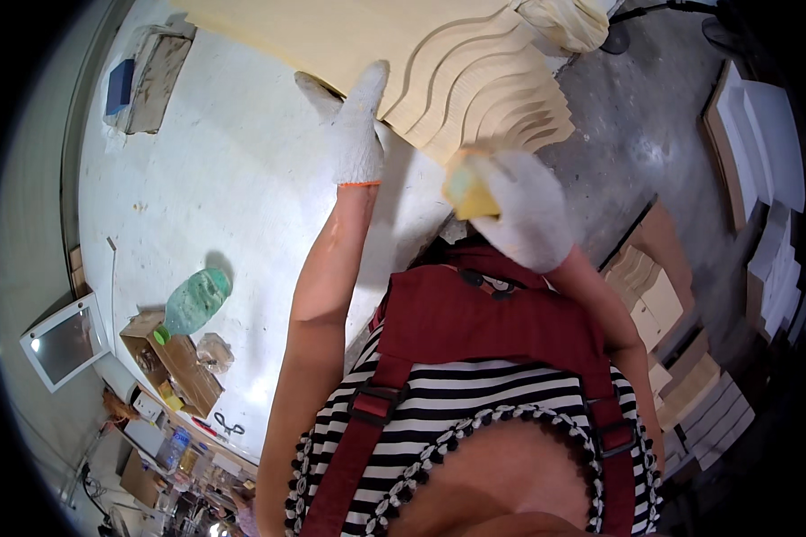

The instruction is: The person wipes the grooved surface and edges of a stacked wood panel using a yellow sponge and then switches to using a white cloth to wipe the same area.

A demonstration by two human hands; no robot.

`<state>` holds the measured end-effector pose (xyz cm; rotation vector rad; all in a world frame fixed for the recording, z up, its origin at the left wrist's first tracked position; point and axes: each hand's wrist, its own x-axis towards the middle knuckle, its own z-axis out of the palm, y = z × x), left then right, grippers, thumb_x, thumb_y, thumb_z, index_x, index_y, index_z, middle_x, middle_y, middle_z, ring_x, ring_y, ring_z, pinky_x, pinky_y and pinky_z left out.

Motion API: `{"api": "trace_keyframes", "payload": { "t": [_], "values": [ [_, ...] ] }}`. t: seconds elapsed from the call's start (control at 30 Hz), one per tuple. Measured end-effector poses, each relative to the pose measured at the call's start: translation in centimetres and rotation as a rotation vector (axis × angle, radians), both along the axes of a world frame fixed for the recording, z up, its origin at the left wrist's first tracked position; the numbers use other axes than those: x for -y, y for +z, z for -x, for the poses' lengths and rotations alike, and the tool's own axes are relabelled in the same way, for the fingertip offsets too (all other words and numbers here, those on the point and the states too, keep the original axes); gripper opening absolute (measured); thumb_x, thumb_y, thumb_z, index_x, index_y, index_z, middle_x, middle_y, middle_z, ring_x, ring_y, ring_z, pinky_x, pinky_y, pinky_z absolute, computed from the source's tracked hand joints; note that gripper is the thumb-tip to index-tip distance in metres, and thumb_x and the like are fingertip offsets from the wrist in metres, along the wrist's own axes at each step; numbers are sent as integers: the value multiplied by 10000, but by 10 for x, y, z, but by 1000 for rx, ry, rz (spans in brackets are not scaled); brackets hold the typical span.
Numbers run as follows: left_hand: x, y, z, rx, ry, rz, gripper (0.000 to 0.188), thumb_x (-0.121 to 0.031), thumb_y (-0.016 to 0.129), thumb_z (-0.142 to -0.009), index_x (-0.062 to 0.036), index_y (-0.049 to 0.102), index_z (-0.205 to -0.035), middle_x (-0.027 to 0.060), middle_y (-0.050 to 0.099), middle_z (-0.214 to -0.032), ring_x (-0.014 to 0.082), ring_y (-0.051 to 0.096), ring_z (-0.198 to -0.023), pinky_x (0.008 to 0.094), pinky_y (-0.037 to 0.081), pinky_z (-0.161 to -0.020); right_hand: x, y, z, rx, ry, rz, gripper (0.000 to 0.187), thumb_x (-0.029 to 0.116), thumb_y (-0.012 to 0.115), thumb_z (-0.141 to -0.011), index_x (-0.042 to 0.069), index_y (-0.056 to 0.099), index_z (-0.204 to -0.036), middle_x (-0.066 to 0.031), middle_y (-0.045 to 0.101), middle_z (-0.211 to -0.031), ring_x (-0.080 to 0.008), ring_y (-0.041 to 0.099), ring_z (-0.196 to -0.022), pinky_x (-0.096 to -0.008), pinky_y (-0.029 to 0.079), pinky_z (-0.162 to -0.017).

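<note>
A cream-coloured panel [331, 40] with carved wavy ridges lies across the far side of the white table. My left hand [358, 134], in a white knitted glove with an orange cuff, holds its near edge. One digit lies on top and the others are at the edge, partly hidden. My right hand [528, 206], also gloved, is closed around a yellow and pale-green pad [468, 186], like a sponge or folded sandpaper. Motion blurs it, so its exact kind is unclear. The pad is at the panel's near right corner, beside the wavy ridges; whether it touches cannot be told.
On the white table [188, 188] are a blue block [120, 87] by a worn board, a green plastic bottle [197, 300], a cardboard box [175, 367] and scissors [230, 424]. A cream cloth bundle [571, 22] sits behind the panel. Stacked boards [743, 152] stand on the right floor.
</note>
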<state>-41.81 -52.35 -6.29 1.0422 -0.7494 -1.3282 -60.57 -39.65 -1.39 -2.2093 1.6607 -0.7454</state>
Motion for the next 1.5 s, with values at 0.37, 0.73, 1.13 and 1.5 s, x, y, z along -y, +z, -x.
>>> {"api": "trace_keyframes", "payload": {
  "t": [0.37, 0.73, 1.13, 1.5],
  "values": [
    [0, -1, -2, 45, 0, -7, 1231, -145, 834, -823, 90, -113, -1573, 233, 211, -1623, 252, 314, -1464, 336, 260, -1209, -3, -12, 27, 740, -381, -275, 438, 157, 754, -839, 11, 646, -1238, -92, 677, -1090, -209, 668, -963, -345, 544, -828],
    [1, -2, 0, 53, -10, 24, 1252, -184, 843, -825, 105, -125, -1564, 243, 197, -1630, 249, 300, -1470, 337, 251, -1213, -22, -30, 37, 1703, -536, -703, 458, 180, 630, -957, -66, 557, -1337, -113, 641, -1227, -196, 620, -1103, -345, 497, -959],
    [4, -10, -1, 141, 26, 38, 1277, -233, 856, -814, 127, -121, -1554, 263, 202, -1625, 260, 298, -1472, 316, 246, -1207, -18, -23, 11, 1160, -590, -477, 565, 169, 664, -948, -36, 493, -1447, -110, 608, -1270, -133, 590, -1080, -295, 505, -907],
    [4, -12, -2, 87, 6, 39, 1289, -242, 862, -807, 122, -122, -1556, 268, 188, -1628, 273, 301, -1472, 329, 252, -1211, -24, -1, -3, 384, -326, -273, 707, 197, 776, -834, 46, 484, -1460, -185, 539, -1336, -295, 623, -1127, -350, 549, -897]
  ]
}}
